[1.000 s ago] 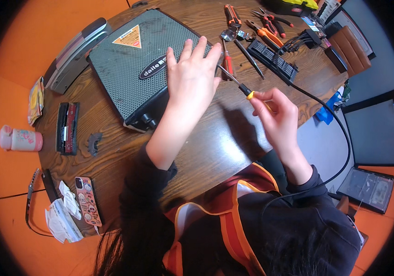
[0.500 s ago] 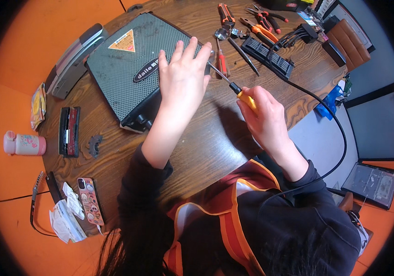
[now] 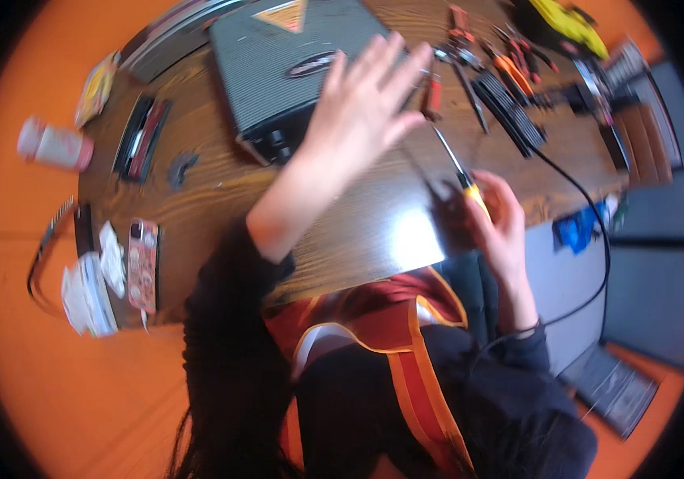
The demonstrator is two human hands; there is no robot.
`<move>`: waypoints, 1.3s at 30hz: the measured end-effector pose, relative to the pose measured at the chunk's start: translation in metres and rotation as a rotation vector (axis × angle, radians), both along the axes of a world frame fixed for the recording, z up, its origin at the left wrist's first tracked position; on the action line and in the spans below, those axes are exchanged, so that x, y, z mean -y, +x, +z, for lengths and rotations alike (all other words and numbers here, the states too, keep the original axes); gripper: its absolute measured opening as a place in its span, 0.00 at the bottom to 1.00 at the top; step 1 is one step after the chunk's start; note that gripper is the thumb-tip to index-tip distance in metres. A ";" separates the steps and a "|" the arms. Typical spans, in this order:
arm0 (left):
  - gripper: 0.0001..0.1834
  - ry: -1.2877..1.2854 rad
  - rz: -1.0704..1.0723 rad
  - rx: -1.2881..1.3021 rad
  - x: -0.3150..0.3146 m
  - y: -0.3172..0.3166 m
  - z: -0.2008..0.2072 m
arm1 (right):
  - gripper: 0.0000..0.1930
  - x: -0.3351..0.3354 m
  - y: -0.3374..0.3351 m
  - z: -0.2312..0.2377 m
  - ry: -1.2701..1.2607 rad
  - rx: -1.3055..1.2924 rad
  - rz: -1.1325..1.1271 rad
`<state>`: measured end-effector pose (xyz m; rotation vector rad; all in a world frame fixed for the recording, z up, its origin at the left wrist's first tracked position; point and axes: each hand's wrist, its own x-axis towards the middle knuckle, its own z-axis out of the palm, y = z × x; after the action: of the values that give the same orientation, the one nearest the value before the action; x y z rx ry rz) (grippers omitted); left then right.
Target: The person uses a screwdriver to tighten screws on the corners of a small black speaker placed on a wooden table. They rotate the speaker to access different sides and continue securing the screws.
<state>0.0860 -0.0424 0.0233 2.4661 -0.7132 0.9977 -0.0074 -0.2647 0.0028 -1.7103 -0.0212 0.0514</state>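
In my right hand (image 3: 500, 219) is a screwdriver (image 3: 470, 188) with a yellow and black handle, its thin metal shaft pointing up and to the left. The tip is apart from the speaker-like box (image 3: 278, 80), which has a dark grille, an oval badge and an orange triangular label. My left hand (image 3: 366, 108), blurred by motion, is over the box's right front corner with its fingers stretched and spread. Whether its palm touches the box I cannot tell. Just beyond my left fingers lies a second screwdriver (image 3: 433, 96) with a red handle.
Pliers (image 3: 511, 72), a black bit case (image 3: 510, 112) and a black cable (image 3: 577, 188) lie to the right. On the left are an open pouch (image 3: 142, 137), a dark curved piece (image 3: 181, 170), a phone (image 3: 143, 263), tissues (image 3: 86, 295) and a pink bottle (image 3: 55, 145).
The view has shifted, so the table sits higher in it. My right hand has drawn the screwdriver away from the box's edge, toward me. My left hand remains over the corner, fingers spread.
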 end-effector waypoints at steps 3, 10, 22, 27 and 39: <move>0.21 -0.105 -0.083 -0.102 -0.023 -0.069 -0.017 | 0.14 0.011 -0.001 -0.012 -0.295 0.132 -0.007; 0.16 -0.289 0.409 -0.262 -0.086 -0.155 -0.051 | 0.05 -0.041 0.066 -0.003 -0.046 0.310 -0.043; 0.17 -0.031 0.667 -0.396 -0.122 -0.128 -0.061 | 0.20 -0.071 0.082 0.002 -0.055 0.418 0.102; 0.11 0.004 0.694 -0.347 -0.124 -0.132 -0.059 | 0.19 -0.079 0.063 0.003 -0.059 0.347 0.290; 0.16 -0.530 0.183 -0.361 -0.019 -0.152 -0.030 | 0.13 -0.081 0.018 -0.001 0.264 0.036 0.438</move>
<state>-0.0657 -0.0233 -0.0063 2.1673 -0.0874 0.6599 0.0102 -0.1832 0.0014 -1.4169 -0.4123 0.3289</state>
